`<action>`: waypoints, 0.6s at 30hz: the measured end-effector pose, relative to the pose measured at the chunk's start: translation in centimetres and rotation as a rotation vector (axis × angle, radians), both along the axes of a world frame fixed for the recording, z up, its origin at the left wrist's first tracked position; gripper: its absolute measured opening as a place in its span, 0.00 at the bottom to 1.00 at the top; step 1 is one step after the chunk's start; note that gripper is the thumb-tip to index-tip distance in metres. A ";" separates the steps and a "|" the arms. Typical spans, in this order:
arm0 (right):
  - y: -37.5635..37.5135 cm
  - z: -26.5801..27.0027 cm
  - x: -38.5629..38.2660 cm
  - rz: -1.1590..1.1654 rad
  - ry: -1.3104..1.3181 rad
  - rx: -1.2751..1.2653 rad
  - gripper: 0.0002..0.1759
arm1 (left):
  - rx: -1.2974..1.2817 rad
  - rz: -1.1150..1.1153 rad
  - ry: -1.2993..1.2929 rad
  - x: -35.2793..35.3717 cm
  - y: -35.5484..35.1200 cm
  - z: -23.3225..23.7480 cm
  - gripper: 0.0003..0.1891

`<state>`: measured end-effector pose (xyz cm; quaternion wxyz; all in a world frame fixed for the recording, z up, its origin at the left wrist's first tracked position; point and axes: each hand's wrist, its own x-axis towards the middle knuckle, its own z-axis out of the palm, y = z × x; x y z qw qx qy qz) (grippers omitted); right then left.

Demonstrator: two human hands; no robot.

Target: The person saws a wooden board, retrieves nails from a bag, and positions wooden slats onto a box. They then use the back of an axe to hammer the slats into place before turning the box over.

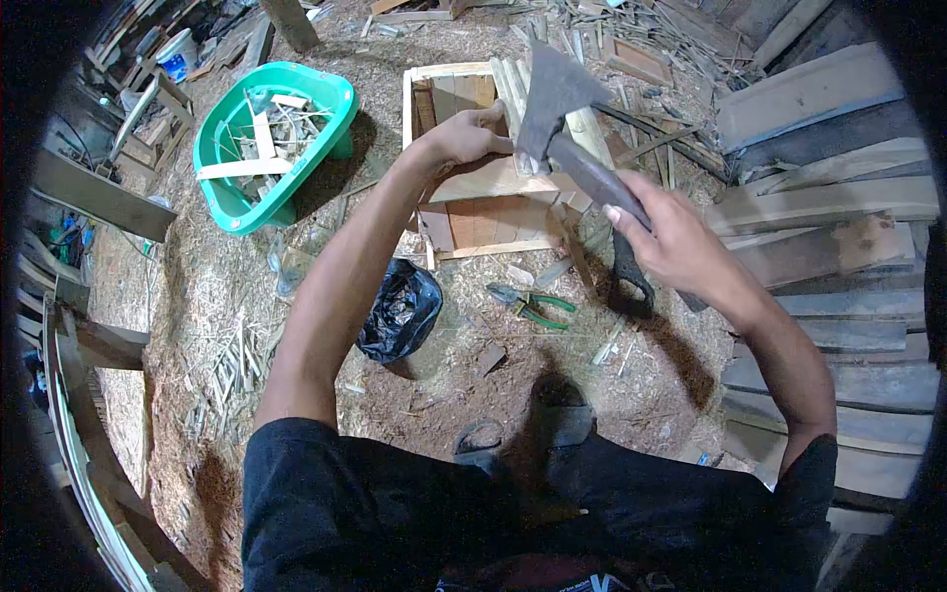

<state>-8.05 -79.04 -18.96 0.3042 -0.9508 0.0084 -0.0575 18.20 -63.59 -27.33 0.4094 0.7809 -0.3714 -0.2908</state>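
My right hand [671, 232] is closed around the dark handle of a hatchet [562, 94], whose broad grey blade is raised over a wooden crate [483, 184]. My left hand [466, 138] presses against pale wooden strips [511, 97] lying across the top of the crate, its thumb and fingers about their near ends. The hatchet head overlaps those strips in this view and hides part of them. Between the strips and the near frame, the crate's inside shows thin boards.
Pliers [533, 304] with green handles and a black plastic bag [400, 311] lie on the sawdust-covered floor. A green basin [274, 148] holding wood scraps stands at left. Stacked planks [838, 247] line the right side. A black tool handle [631, 281] is below my right hand.
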 end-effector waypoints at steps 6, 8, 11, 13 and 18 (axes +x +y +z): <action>0.5 1.9 0.5 -0.039 -0.013 0.050 0.16 | -0.059 -0.043 0.123 0.4 -0.3 -0.5 0.41; 0.2 1.4 0.3 -0.015 0.042 -0.046 0.17 | -0.026 -0.073 0.092 -0.5 0.2 1.2 0.39; -0.4 -1.1 0.2 0.031 -0.119 -0.093 0.17 | 0.024 -0.045 0.010 0.6 -0.3 -0.2 0.36; 0.4 1.0 0.1 -0.025 -0.002 -0.017 0.17 | -0.039 0.034 0.042 0.7 -0.6 -1.7 0.36; 0.8 1.4 0.2 -0.063 -0.123 0.039 0.18 | -0.023 0.000 0.119 0.6 -0.6 -0.9 0.39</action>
